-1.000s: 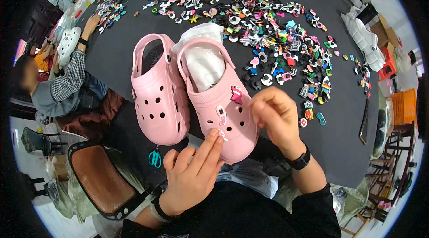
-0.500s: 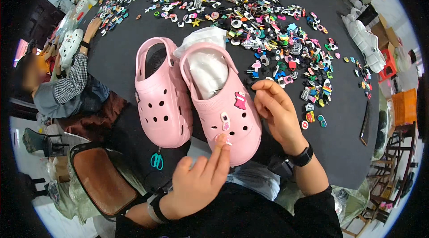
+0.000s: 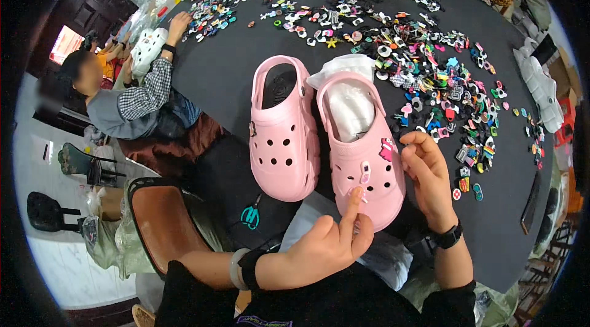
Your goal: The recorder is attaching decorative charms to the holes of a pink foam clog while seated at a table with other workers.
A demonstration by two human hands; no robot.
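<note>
L hand [image 3: 326,244]: index on toe charm [image 3: 364,197] of R pink clog [image 3: 388,195], no grasp; R hand [image 3: 429,176]: curled alongside, can't tell grip. Worktop [image 3: 215,84] btwn L clog [image 3: 279,173] & co-worker's sleeve [image 3: 144,92].

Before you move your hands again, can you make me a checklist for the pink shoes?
1. Left hand has a fingertip on the small toe charm: ok.
2. Phone-shaped charm on right clog: ok.
3. Magenta charm on that clog: ok.
4. Right hand holding something: cannot tell, too small.
5. Left clog's front holes filled: not ok, several open.
6. Teal handles away from both hands: ok.
</note>
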